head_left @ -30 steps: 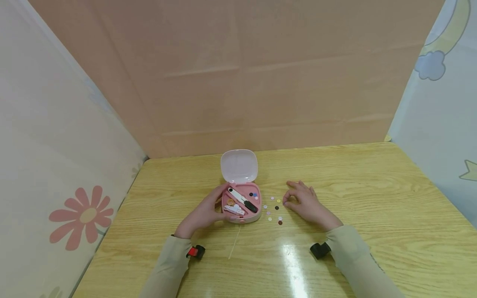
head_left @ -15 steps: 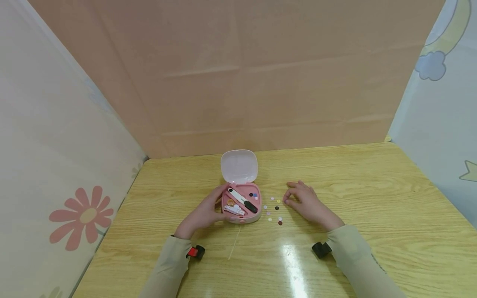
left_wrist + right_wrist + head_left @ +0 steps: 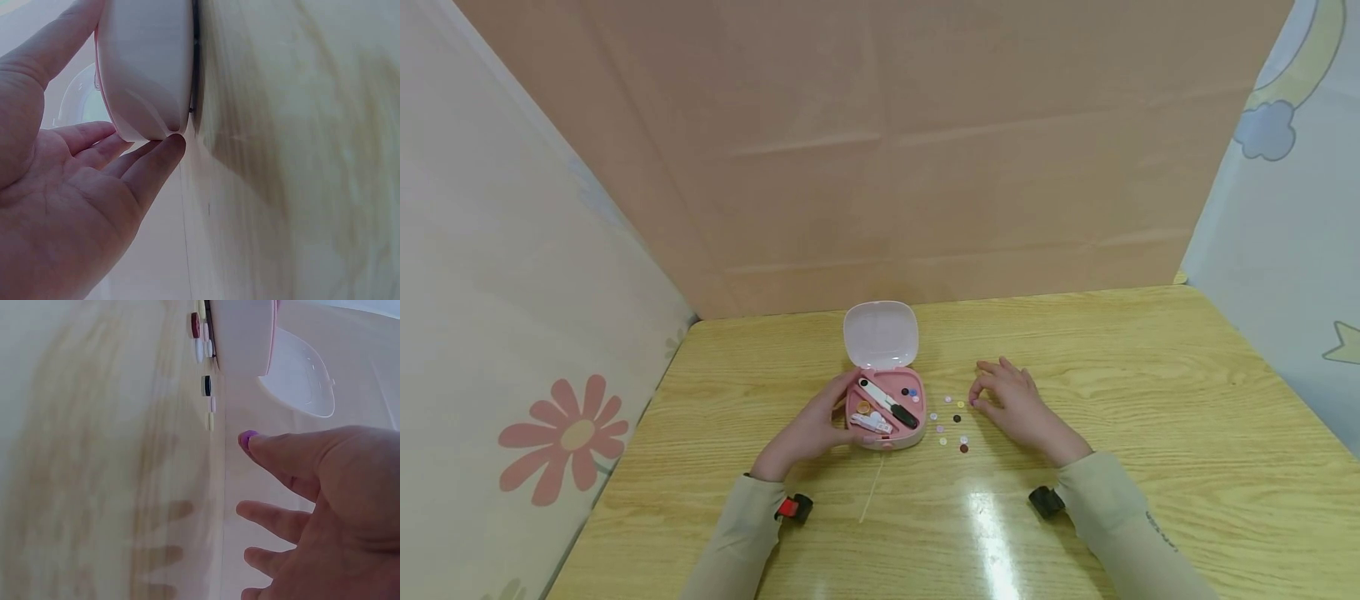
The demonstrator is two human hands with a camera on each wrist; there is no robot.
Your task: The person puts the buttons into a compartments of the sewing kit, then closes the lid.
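A pink sewing box (image 3: pixel 887 444) stands on the table with its pale lid (image 3: pixel 881 335) raised. My left hand (image 3: pixel 811 423) holds the box's left side, the thumb at the front and the fingertips along the back; in the left wrist view the fingers (image 3: pixel 154 165) touch its pale wall (image 3: pixel 147 69). To the right of the box, my right hand (image 3: pixel 1017 412) pinches a small purple button (image 3: pixel 248 439) between thumb and forefinger, above the table. Several loose buttons, among them a black one (image 3: pixel 957 419) and a dark red one (image 3: pixel 964 448), lie between box and right hand.
Inside the box, a slim white and black tool (image 3: pixel 887 402) lies diagonally. A few buttons (image 3: pixel 913 392) sit in the right compartment, and small white pieces (image 3: pixel 872 423) with an orange round item (image 3: pixel 863 407) in the left. A thin pale stick or strand (image 3: pixel 871 492) lies in front.
The right hand keeps its pinch and has barely shifted beside the loose buttons. The left hand stays on the box, and the box has not moved.
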